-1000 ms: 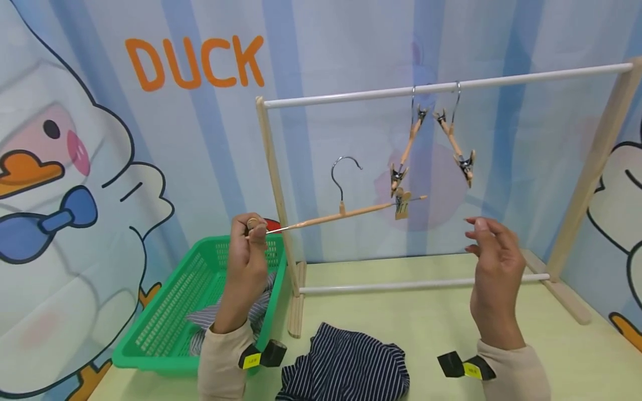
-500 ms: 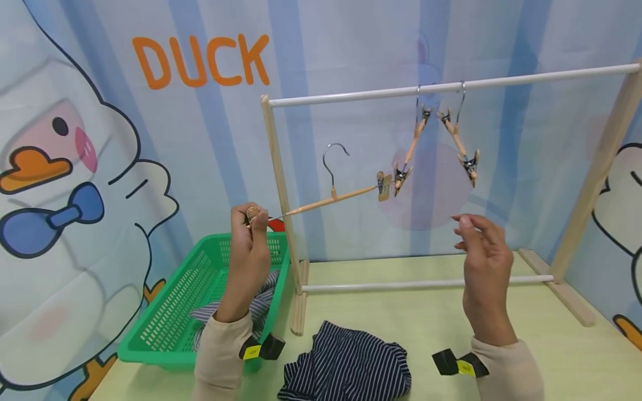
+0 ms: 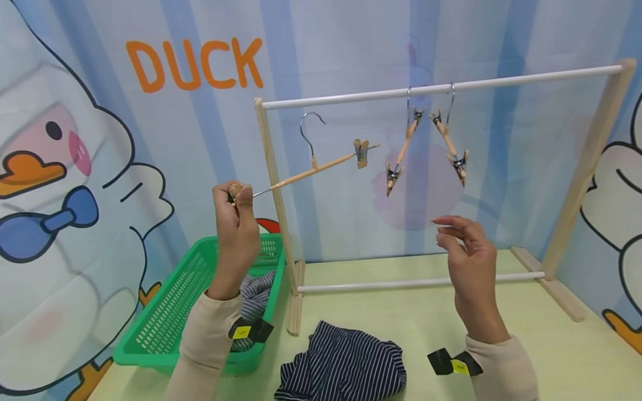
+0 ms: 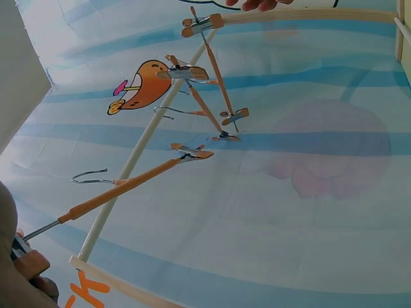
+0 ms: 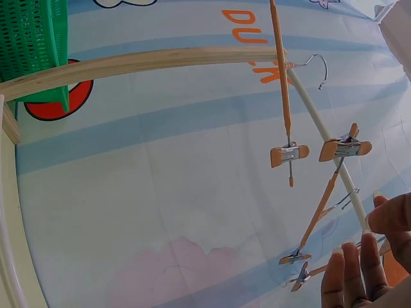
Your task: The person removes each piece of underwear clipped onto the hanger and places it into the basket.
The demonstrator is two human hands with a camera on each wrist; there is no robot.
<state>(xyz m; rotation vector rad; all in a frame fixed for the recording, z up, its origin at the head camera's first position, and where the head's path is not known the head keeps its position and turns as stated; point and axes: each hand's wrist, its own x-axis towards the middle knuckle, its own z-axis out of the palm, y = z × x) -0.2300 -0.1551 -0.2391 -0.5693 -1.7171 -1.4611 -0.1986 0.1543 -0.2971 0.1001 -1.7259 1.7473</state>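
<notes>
My left hand (image 3: 236,234) grips one end of a wooden clip hanger (image 3: 321,167), with the near clip in the fingers. The hanger slants up to the right, hook upward, in front of the rack; its far clip (image 3: 361,153) is in plain sight. In the left wrist view the near clip (image 4: 31,264) shows beside the fingers. My right hand (image 3: 471,267) is raised in the air, fingers loosely bent and holding nothing. Two more clip hangers (image 3: 404,146) hang tilted on the rack's white rod (image 3: 351,97).
Dark striped cloth (image 3: 346,362) lies bunched on the table below the rack (image 3: 275,167). A green basket (image 3: 165,312) on the left holds grey striped cloth (image 3: 258,295). Behind everything hangs a printed curtain (image 3: 200,128).
My left hand has lifted the hanger up and to the left, its hook rising close to the rod. My right hand has drifted left.
</notes>
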